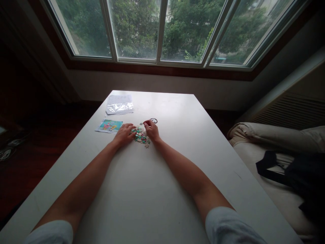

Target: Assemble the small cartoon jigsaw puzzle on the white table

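Note:
A small heap of jigsaw puzzle pieces [141,137], some pale and some green or red, lies on the white table [152,189] between my hands. My left hand [124,135] rests on the left edge of the heap, its fingers spread and touching pieces. On the heap's right side, my right hand [152,131] has its thumb and fingers curled together in a pinch. Whatever sits between those fingertips is too small to make out. Just left of my left hand is a colourful picture sheet [111,125], partly behind the fingers.
Behind the picture sheet lies a clear plastic bag with papers [120,104]. A dark ring-shaped item [153,120] is just beyond my right hand. To the right of the table stands a light sofa [254,159] with a dark strapped bag [302,176]. A window [157,30] is ahead.

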Demonstrator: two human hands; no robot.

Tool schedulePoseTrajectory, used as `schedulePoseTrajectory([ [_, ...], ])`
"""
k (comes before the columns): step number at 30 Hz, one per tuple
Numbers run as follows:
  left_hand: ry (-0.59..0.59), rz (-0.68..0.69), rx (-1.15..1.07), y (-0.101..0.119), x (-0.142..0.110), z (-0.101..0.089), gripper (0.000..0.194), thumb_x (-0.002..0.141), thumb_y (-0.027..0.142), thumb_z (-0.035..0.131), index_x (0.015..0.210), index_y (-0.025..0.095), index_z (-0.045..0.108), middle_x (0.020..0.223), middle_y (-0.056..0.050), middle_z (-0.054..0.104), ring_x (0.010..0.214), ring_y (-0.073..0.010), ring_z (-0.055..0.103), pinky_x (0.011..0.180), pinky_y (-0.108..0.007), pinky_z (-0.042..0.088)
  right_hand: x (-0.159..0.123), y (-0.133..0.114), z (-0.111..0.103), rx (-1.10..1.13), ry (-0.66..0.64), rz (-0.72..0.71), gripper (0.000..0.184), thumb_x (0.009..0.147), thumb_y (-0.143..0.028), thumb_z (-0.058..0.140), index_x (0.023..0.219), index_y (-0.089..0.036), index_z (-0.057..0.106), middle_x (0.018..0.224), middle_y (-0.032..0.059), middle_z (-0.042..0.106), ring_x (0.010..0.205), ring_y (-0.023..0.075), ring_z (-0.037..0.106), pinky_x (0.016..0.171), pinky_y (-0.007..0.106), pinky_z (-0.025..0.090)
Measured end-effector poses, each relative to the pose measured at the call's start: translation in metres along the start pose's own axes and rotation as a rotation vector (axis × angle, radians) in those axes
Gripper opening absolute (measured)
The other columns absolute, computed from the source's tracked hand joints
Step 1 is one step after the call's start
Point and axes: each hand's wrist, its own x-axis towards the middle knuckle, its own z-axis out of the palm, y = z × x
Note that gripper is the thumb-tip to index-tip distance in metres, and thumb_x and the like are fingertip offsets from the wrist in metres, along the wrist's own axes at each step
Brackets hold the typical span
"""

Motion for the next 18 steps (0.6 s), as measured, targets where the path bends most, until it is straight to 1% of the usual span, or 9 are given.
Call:
schedulePoseTrajectory([
  [1, -0.027, 0.009, 0.011, 0.003, 0.000, 0.002, 0.044, 0.095, 0.049, 0.054, 0.129, 0.024, 0.064, 0.141, -0.010, 0.056, 0.134, -0.0299, 0.046, 0.116, -0.045, 0.033, 0.003, 0.003, 0.000, 0.055, -0.016, 0.010, 0.027, 0.097, -0.036, 0.046, 0.108, -0.021, 0.065, 0.106, 0.0047, 0.070, 0.097, 0.0187, 0.063, 0.091, 0.033, 0.049],
  [3, -0.067, 0.002, 0.037, 0.010, -0.001, 0.007, 0.056, 0.094, 0.059, 0.052, 0.137, 0.024, 0.059, 0.147, -0.012, 0.052, 0.139, -0.0316, 0.042, 0.119, -0.047, 0.029, 0.008, 0.006, 0.001, 0.123, -0.089, -0.017, 0.032, 0.098, -0.039, 0.046, 0.116, -0.021, 0.064, 0.118, 0.0061, 0.069, 0.106, 0.0185, 0.064, 0.096, 0.033, 0.049],
  [6, -0.099, -0.046, 0.074, 0.023, -0.003, 0.014, 0.077, 0.089, 0.072, 0.051, 0.148, 0.023, 0.048, 0.155, -0.015, 0.045, 0.145, -0.0366, 0.034, 0.120, -0.052, 0.022, 0.013, 0.009, 0.002, 0.119, -0.176, -0.055, 0.038, 0.101, -0.042, 0.041, 0.126, -0.022, 0.062, 0.130, 0.0064, 0.065, 0.119, 0.0184, 0.060, 0.106, 0.035, 0.044],
  [9, -0.128, -0.086, 0.086, 0.035, -0.006, 0.020, 0.092, 0.082, 0.080, 0.053, 0.155, 0.025, 0.038, 0.161, -0.015, 0.036, 0.150, -0.0398, 0.026, 0.121, -0.055, 0.017, 0.018, 0.012, 0.000, 0.093, -0.223, -0.036, 0.042, 0.103, -0.044, 0.036, 0.132, -0.025, 0.059, 0.131, 0.0055, 0.065, 0.122, 0.0182, 0.060, 0.109, 0.038, 0.043],
  [12, -0.134, -0.103, 0.079, 0.044, -0.009, 0.024, 0.105, 0.077, 0.083, 0.055, 0.160, 0.026, 0.026, 0.165, -0.015, 0.028, 0.152, -0.0405, 0.021, 0.122, -0.056, 0.013, 0.023, 0.019, -0.003, 0.107, -0.278, -0.008, 0.044, 0.104, -0.046, 0.035, 0.134, -0.025, 0.058, 0.129, 0.0055, 0.067, 0.122, 0.0180, 0.061, 0.109, 0.038, 0.044],
  [15, -0.155, -0.102, 0.081, 0.051, -0.010, 0.025, 0.110, 0.075, 0.085, 0.056, 0.161, 0.024, 0.022, 0.166, -0.016, 0.025, 0.153, -0.0415, 0.018, 0.123, -0.057, 0.010, 0.028, 0.027, -0.006, 0.132, -0.320, -0.008, 0.046, 0.104, -0.047, 0.034, 0.135, -0.023, 0.059, 0.131, 0.0066, 0.066, 0.124, 0.0180, 0.060, 0.111, 0.038, 0.043],
  [17, -0.189, -0.098, 0.097, 0.054, -0.009, 0.025, 0.106, 0.076, 0.083, 0.055, 0.160, 0.024, 0.026, 0.166, -0.015, 0.024, 0.153, -0.0417, 0.017, 0.122, -0.059, 0.010, 0.030, 0.030, -0.007, 0.136, -0.350, -0.019, 0.047, 0.104, -0.047, 0.035, 0.136, -0.023, 0.059, 0.132, 0.0067, 0.066, 0.126, 0.0187, 0.059, 0.113, 0.039, 0.041],
  [18, -0.203, -0.097, 0.108, 0.056, -0.009, 0.025, 0.101, 0.079, 0.081, 0.055, 0.159, 0.025, 0.028, 0.167, -0.014, 0.023, 0.154, -0.0411, 0.017, 0.122, -0.059, 0.011, 0.031, 0.032, -0.008, 0.139, -0.368, -0.027, 0.048, 0.104, -0.048, 0.035, 0.136, -0.024, 0.059, 0.132, 0.0065, 0.066, 0.128, 0.0191, 0.059, 0.113, 0.039, 0.041],
])
